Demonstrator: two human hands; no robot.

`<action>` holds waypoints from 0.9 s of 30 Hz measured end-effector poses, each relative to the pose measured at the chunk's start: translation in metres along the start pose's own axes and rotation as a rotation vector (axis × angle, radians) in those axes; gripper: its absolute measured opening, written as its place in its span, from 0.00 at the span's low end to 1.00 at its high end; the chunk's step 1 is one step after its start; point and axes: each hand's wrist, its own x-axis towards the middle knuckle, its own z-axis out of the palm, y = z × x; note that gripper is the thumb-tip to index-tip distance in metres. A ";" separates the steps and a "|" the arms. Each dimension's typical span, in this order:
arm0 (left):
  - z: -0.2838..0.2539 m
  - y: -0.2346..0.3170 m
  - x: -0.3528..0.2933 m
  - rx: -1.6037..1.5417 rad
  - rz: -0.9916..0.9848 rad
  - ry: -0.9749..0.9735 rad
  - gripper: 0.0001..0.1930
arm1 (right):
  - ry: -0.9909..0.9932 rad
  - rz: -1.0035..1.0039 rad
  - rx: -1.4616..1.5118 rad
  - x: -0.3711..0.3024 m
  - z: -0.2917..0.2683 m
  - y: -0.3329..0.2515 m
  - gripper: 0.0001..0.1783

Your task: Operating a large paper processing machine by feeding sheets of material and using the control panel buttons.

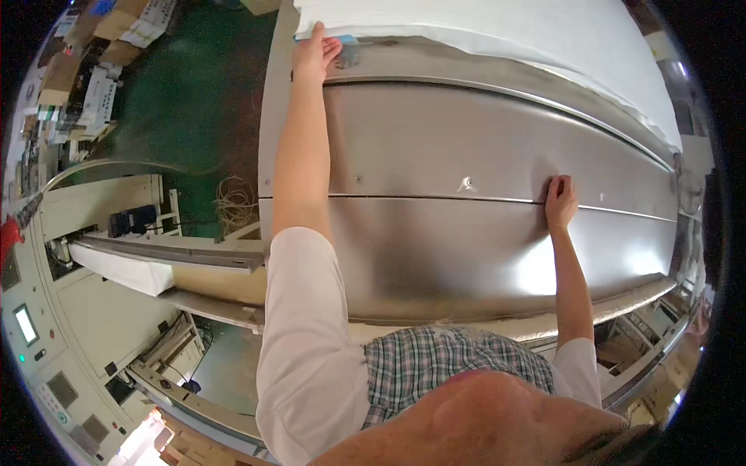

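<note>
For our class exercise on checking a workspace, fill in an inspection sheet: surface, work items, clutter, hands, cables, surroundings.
Surface: metal worktop, shiny, with a long seam across it and small screw-like fixings.
Work items: white sheeting at the far side, near edge uneven; small blue piece beside the left fingers.
Clutter: cardboard boxes, piled at upper left.
Hands: left hand at the sheeting's near-left corner, grip unclear; right hand on the worktop by the seam, fingers curled.
Cables: pale coil, cable or hose, left of the worktop.
Surroundings: green floor; pale cabinet and lit screen at left.
</note>
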 end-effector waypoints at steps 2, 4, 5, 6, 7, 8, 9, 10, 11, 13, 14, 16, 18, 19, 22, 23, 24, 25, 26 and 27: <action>-0.005 -0.003 0.002 -0.015 0.033 -0.059 0.18 | 0.028 -0.008 0.013 -0.001 0.004 0.005 0.09; -0.009 -0.005 -0.004 -0.029 0.071 -0.116 0.16 | 0.007 0.005 0.025 -0.001 0.002 0.004 0.09; -0.010 -0.003 -0.010 -0.068 0.081 -0.147 0.15 | -0.009 0.014 0.047 0.001 0.001 0.003 0.09; -0.012 -0.001 -0.016 -0.107 0.092 -0.177 0.14 | -0.007 0.012 0.047 0.001 0.001 0.002 0.09; -0.016 -0.002 -0.020 -0.109 0.095 -0.177 0.14 | 0.024 0.001 0.036 0.000 0.002 0.003 0.09; -0.019 -0.004 -0.026 -0.198 0.077 -0.240 0.14 | 0.057 -0.011 0.025 0.000 0.003 0.003 0.09; -0.022 -0.005 -0.032 -0.288 0.058 -0.305 0.14 | 0.063 -0.014 0.026 0.000 0.004 0.005 0.09; -0.024 -0.007 -0.038 -0.352 0.093 -0.342 0.14 | 0.044 -0.011 0.031 0.000 0.006 0.009 0.09; -0.029 -0.006 -0.042 -0.350 0.100 -0.342 0.14 | 0.020 -0.007 0.042 -0.001 0.005 0.006 0.09; -0.036 -0.006 -0.048 -0.442 0.127 -0.361 0.16 | 0.008 0.010 0.060 -0.002 0.004 0.002 0.09; -0.036 -0.006 -0.051 -0.445 0.131 -0.364 0.16 | -0.006 0.030 0.068 -0.001 0.002 0.001 0.09; -0.032 -0.010 -0.055 -0.599 0.047 -0.408 0.15 | 0.010 0.025 0.033 -0.001 0.001 0.008 0.08; -0.039 -0.011 -0.038 -0.500 0.079 -0.297 0.16 | 0.016 0.008 0.031 -0.001 0.004 0.004 0.07; -0.045 -0.011 -0.029 -0.406 0.099 -0.186 0.16 | 0.018 0.016 0.051 -0.003 0.005 -0.001 0.07; -0.035 -0.013 -0.013 -0.013 0.250 0.158 0.07 | 0.017 0.020 0.058 -0.002 -0.003 0.001 0.07; -0.044 -0.006 -0.001 0.303 0.335 0.391 0.06 | 0.005 0.011 0.075 -0.003 -0.001 -0.005 0.07; -0.047 0.000 0.009 0.309 0.339 0.396 0.06 | 0.001 0.010 0.082 -0.003 0.001 -0.005 0.07; -0.051 0.007 0.018 0.349 0.469 0.408 0.07 | 0.014 0.003 0.061 -0.002 0.003 -0.005 0.07; -0.049 0.006 0.022 0.382 0.591 0.413 0.09 | 0.028 -0.002 0.028 -0.001 0.003 -0.003 0.07; -0.047 0.006 0.026 0.384 0.588 0.415 0.09 | 0.024 -0.002 0.027 -0.002 0.003 -0.002 0.07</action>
